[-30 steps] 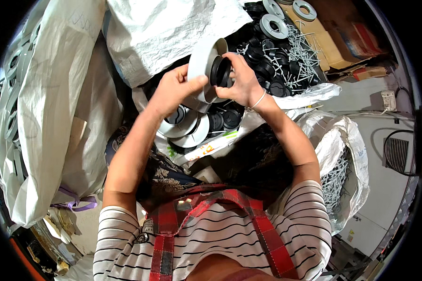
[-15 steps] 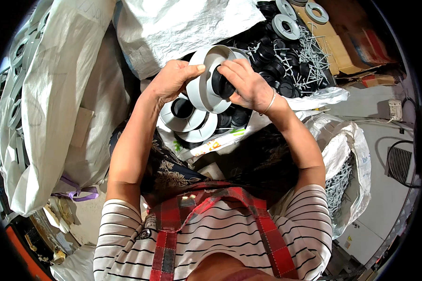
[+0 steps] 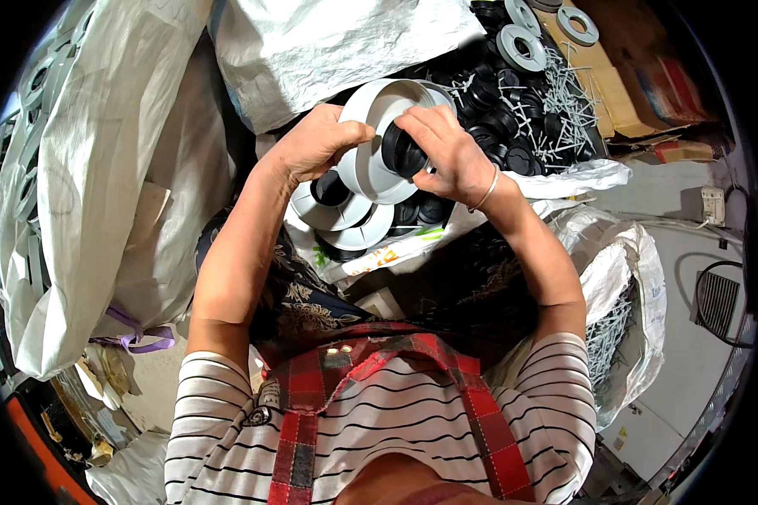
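Note:
A light grey round plastic part with a raised rim (image 3: 360, 172) is gripped at its left edge by my left hand (image 3: 318, 145), the thumb lying over the rim. My right hand (image 3: 456, 160) has its fingers closed round a black ribbed round plastic cap (image 3: 404, 151), held at the middle of the grey part. Whether the cap is seated in it, I cannot tell. Below my hands lie grey discs (image 3: 369, 231), one with a black centre, on a white printed bag (image 3: 354, 268).
Black caps (image 3: 488, 93), thin grey pins (image 3: 564, 105) and grey rings (image 3: 520, 48) are heaped beyond my right hand. A white sack (image 3: 328, 50) lies at the back, another (image 3: 93, 168) stands on the left. An open bag (image 3: 648, 295) of pins sits at right.
The grey part has turned slightly, so more of its inside shows. My right fingers have shifted a little on the black cap. Both hands keep their hold.

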Available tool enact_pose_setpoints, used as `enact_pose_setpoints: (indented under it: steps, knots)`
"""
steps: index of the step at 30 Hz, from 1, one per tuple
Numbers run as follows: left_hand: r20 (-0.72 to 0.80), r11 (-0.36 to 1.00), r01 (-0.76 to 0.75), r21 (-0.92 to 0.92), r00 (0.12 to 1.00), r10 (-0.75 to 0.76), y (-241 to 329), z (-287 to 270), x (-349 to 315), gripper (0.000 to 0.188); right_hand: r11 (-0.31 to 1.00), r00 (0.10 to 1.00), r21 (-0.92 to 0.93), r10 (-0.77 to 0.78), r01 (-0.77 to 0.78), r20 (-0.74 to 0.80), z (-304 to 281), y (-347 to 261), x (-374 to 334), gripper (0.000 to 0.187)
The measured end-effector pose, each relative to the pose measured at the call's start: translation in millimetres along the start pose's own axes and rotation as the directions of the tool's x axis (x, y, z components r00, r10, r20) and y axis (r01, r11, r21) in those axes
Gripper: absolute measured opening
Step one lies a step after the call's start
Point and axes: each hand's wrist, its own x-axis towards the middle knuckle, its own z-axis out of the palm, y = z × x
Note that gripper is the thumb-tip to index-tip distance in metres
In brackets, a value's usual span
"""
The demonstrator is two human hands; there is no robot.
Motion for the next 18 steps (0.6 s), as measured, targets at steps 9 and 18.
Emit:
enact_pose_setpoints:
  steps: [9,18]
  knots:
    - [-0.144,0.982,-0.184,-0.043,0.974,0.176,-18.8,20.7,3.8,0.025,-0.067,0.364,0.541,0.672,-0.838,0.646,-2.9,8.6,6.7,0.074]
    - [-0.190,0.954,-0.236,0.184,0.944,0.270,-28.8,17.6,3.9,0.034,-0.115,0.388,0.580,0.638,-0.806,0.665,10.3,14.3,2.0,0.083]
